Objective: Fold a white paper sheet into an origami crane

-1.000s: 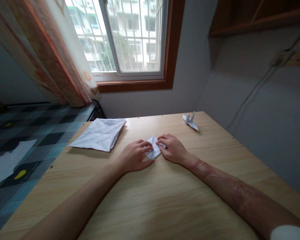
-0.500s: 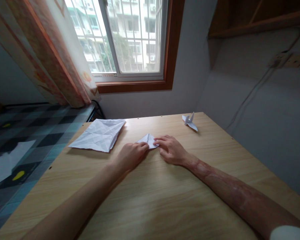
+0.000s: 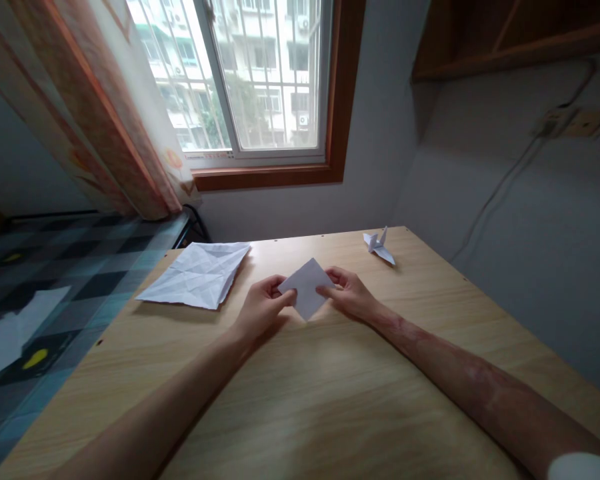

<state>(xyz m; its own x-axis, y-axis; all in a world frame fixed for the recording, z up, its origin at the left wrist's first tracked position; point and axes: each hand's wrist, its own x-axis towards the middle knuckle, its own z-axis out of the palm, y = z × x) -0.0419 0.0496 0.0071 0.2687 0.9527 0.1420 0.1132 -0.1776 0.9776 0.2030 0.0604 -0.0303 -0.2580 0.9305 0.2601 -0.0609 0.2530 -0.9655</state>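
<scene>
A small folded square of white paper [image 3: 307, 287] stands on one corner just above the wooden table [image 3: 330, 400], held like a diamond. My left hand [image 3: 260, 310] pinches its left corner between thumb and fingers. My right hand [image 3: 347, 293] pinches its right corner the same way. Both hands hover at the middle of the table, wrists low.
A creased, unfolded white sheet [image 3: 195, 273] lies at the table's back left. A finished paper crane [image 3: 379, 245] sits at the back right. Beyond are a barred window [image 3: 250, 73] and a curtain [image 3: 105, 113]; a checked bed cover [image 3: 55, 280] lies left.
The folded paper was flat on the table under my fingers. My hands have now lifted it and turned it upright, each gripping one side corner.
</scene>
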